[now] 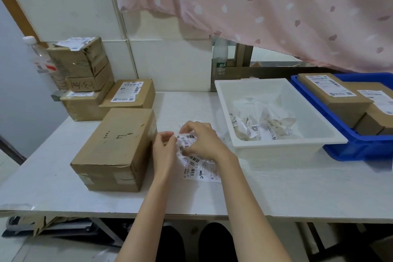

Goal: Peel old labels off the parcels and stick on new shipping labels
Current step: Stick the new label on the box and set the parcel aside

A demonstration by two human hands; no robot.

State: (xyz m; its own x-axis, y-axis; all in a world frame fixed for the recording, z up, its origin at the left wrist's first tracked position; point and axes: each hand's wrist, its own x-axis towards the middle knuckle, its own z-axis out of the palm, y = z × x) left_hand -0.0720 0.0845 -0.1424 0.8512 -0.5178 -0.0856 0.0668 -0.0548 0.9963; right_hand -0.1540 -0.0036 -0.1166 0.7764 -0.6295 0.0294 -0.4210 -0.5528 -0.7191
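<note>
A brown cardboard parcel (117, 147) lies on the white table (297, 189) left of centre, its top bare with scuffed patches. Just right of it, my left hand (163, 149) and my right hand (202, 140) both pinch a crumpled white label (186, 139) printed with barcodes, held just above the table. Under my hands lies a flat sheet of shipping labels (202, 173), partly hidden by my right wrist.
A white bin (282, 149) with crumpled label scraps stands to the right; beyond it a blue crate (361, 151) holds labelled boxes. Stacked cardboard boxes (85, 74) and a labelled box (129, 93) sit at the back left, with a plastic bottle (40, 57). A pink curtain hangs above.
</note>
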